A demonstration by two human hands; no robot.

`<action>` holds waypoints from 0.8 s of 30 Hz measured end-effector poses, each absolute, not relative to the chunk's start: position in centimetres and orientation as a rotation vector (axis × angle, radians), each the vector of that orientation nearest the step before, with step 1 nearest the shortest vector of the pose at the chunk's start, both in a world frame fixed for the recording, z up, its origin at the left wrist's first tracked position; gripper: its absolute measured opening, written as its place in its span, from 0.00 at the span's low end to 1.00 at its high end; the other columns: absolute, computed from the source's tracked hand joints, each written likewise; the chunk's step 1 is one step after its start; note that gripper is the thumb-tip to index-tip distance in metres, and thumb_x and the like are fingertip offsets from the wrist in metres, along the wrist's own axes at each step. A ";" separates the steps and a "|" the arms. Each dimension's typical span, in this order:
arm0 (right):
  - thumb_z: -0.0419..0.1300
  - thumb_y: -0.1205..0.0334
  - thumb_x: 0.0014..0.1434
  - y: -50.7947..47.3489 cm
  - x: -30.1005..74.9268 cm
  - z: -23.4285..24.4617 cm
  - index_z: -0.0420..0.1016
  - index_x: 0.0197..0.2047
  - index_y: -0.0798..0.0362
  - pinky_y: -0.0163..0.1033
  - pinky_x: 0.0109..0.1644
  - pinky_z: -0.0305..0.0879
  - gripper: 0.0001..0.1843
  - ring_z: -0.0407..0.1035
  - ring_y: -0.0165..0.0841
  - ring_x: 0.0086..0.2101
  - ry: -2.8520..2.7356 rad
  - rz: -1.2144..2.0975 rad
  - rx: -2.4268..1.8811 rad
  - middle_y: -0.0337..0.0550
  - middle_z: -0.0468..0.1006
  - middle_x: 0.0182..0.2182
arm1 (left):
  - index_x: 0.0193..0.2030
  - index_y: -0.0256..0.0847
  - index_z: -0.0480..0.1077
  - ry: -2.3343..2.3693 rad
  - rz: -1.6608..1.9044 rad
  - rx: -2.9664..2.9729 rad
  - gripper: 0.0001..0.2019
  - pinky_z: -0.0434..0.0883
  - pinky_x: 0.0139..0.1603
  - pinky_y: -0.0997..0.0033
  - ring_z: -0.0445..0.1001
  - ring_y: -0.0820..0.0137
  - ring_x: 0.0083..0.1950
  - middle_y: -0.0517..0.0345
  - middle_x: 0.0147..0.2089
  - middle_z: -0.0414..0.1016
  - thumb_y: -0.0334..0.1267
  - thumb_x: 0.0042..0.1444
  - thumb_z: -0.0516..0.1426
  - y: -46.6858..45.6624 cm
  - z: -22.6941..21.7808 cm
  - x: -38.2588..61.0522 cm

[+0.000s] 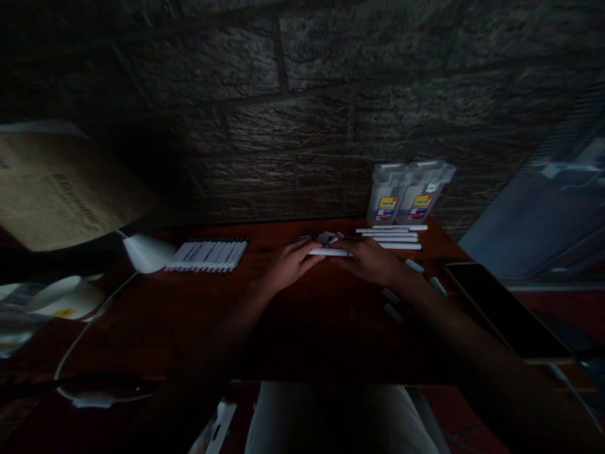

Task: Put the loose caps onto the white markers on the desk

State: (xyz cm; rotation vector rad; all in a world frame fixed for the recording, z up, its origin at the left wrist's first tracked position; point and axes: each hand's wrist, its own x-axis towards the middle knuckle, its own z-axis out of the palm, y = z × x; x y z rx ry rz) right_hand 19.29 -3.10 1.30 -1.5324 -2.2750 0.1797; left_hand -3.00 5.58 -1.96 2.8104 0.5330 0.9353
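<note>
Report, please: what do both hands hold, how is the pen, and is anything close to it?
Left hand and right hand on one white pen. Pen sideways between them. Small pale pieces close behind it.

We find a wide strip of wooden table (pixel 312 328) between the two forearms, where a hand could pass low. Another passage is between the left hand (pixel 293 260) and the row of markers (pixel 207 255). Behind, the block wall (pixel 312 120) limits us. On the right, two upright clear cases (pixel 388 195) and the loose markers (pixel 397 239) before them stand in the way of the right hand (pixel 369 257). Small pale pieces (pixel 392 313) lie near the right forearm, and the phone (pixel 505 309) occupies the right side. At left, the white cone (pixel 146 253) and the cup (pixel 66 297) narrow our room.
</note>
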 end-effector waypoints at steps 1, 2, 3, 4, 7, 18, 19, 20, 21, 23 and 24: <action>0.58 0.57 0.70 -3.2 19.0 1.2 0.79 0.56 0.51 0.38 0.48 0.69 0.16 0.77 0.36 0.44 -2.293 0.150 -1.528 0.47 0.82 0.48 | 0.55 0.41 0.72 0.517 0.911 2.794 0.14 0.75 0.55 0.70 0.78 0.70 0.53 0.55 0.52 0.78 0.45 0.71 0.54 5.5 -2.0 -2.9; 0.57 0.55 0.70 -3.3 18.8 1.1 0.79 0.57 0.50 0.38 0.47 0.69 0.17 0.77 0.36 0.44 -2.305 0.118 -1.528 0.47 0.83 0.48 | 0.56 0.41 0.71 0.506 0.886 2.786 0.13 0.75 0.55 0.70 0.78 0.70 0.53 0.55 0.53 0.78 0.43 0.70 0.55 5.4 -2.0 -2.9; 0.57 0.53 0.71 -3.3 18.6 0.9 0.79 0.58 0.50 0.39 0.47 0.69 0.18 0.77 0.37 0.44 -2.308 0.092 -1.530 0.48 0.83 0.48 | 0.56 0.41 0.70 0.500 0.869 2.784 0.12 0.75 0.55 0.70 0.78 0.70 0.53 0.55 0.53 0.78 0.41 0.70 0.55 5.3 -2.0 -2.8; 0.56 0.51 0.71 -3.3 18.4 0.8 0.79 0.59 0.49 0.39 0.47 0.69 0.20 0.77 0.38 0.44 -2.304 0.077 -1.528 0.48 0.83 0.49 | 0.57 0.41 0.70 0.503 0.868 2.787 0.12 0.75 0.55 0.70 0.77 0.70 0.54 0.55 0.54 0.77 0.39 0.69 0.56 5.4 -2.0 -2.8; 0.54 0.50 0.72 -3.3 18.3 0.6 0.77 0.62 0.47 0.41 0.48 0.69 0.22 0.78 0.40 0.45 -2.270 0.110 -1.544 0.47 0.83 0.51 | 0.60 0.41 0.67 0.588 0.885 2.829 0.15 0.72 0.62 0.66 0.75 0.68 0.59 0.51 0.59 0.75 0.38 0.69 0.56 5.8 -2.2 -3.0; 0.53 0.45 0.71 -3.6 12.7 2.7 0.79 0.41 0.53 0.33 0.38 0.61 0.22 0.71 0.29 0.32 -1.803 0.331 -1.436 0.41 0.80 0.32 | 0.51 0.35 0.77 1.294 0.581 2.774 0.15 0.70 0.65 0.46 0.77 0.54 0.57 0.43 0.51 0.79 0.41 0.69 0.53 5.8 -0.6 -2.9; 0.53 0.45 0.70 -3.6 11.9 3.0 0.79 0.40 0.53 0.32 0.39 0.62 0.22 0.71 0.28 0.32 -1.804 0.368 -1.379 0.40 0.79 0.31 | 0.49 0.37 0.78 1.256 0.553 2.757 0.14 0.71 0.65 0.48 0.77 0.56 0.57 0.46 0.51 0.79 0.40 0.69 0.53 5.8 -0.7 -2.8; 0.53 0.45 0.70 -3.6 11.2 3.1 0.78 0.38 0.54 0.32 0.40 0.63 0.23 0.70 0.28 0.32 -1.806 0.416 -1.330 0.40 0.78 0.31 | 0.49 0.39 0.78 1.218 0.550 2.729 0.12 0.72 0.64 0.50 0.77 0.57 0.56 0.48 0.52 0.79 0.38 0.69 0.54 5.9 -0.9 -2.9; 0.52 0.44 0.70 -3.5 10.5 3.1 0.77 0.36 0.54 0.32 0.41 0.63 0.23 0.70 0.28 0.33 -1.804 0.475 -1.290 0.41 0.78 0.31 | 0.48 0.39 0.79 1.176 0.565 2.705 0.11 0.73 0.64 0.53 0.77 0.59 0.56 0.50 0.52 0.79 0.37 0.68 0.55 6.1 -1.2 -2.9; 0.52 0.42 0.69 -3.4 9.2 3.0 0.75 0.33 0.54 0.32 0.41 0.64 0.25 0.70 0.28 0.33 -1.772 0.600 -1.242 0.41 0.78 0.31 | 0.46 0.39 0.79 1.092 0.615 2.705 0.10 0.73 0.64 0.56 0.76 0.60 0.57 0.52 0.53 0.79 0.36 0.68 0.55 6.7 -2.0 -3.1; 0.53 0.41 0.68 -3.3 8.7 2.8 0.74 0.32 0.54 0.32 0.41 0.65 0.26 0.70 0.28 0.33 -1.741 0.649 -1.233 0.41 0.77 0.31 | 0.45 0.38 0.79 1.050 0.647 2.724 0.11 0.73 0.64 0.56 0.75 0.59 0.58 0.51 0.53 0.79 0.36 0.68 0.54 7.1 -2.5 -3.1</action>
